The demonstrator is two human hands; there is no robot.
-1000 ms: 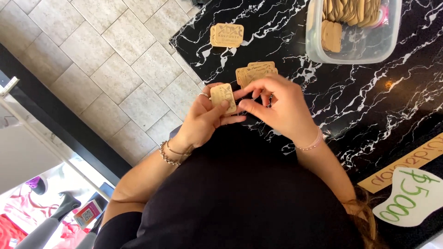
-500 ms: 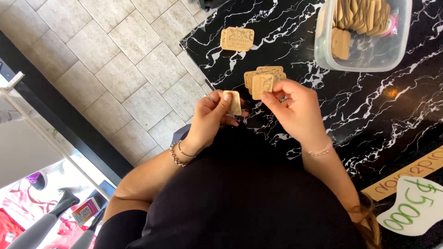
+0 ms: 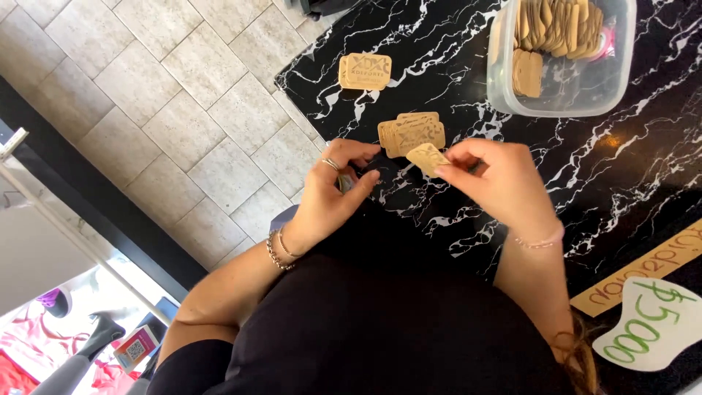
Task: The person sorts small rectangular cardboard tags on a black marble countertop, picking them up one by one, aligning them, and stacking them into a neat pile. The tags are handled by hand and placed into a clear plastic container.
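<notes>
My right hand pinches a tan wooden card by one corner, just above the black marble counter. The card hangs beside a small pile of the same cards lying on the counter. My left hand sits at the counter's edge with its fingers curled around something small and dark; I cannot make out what it is. A ring and bracelets show on that hand. Another flat pile of cards lies farther up the counter, near its corner.
A clear plastic tub holding several more tan cards stands at the top right. A tan strip sign and a white paper tag lie at the right edge. Grey tiled floor lies left of the counter.
My hands have parted. The right hand has carried one card away from the left hand, toward the pile on the counter, and the left hand has closed by the counter's edge.
</notes>
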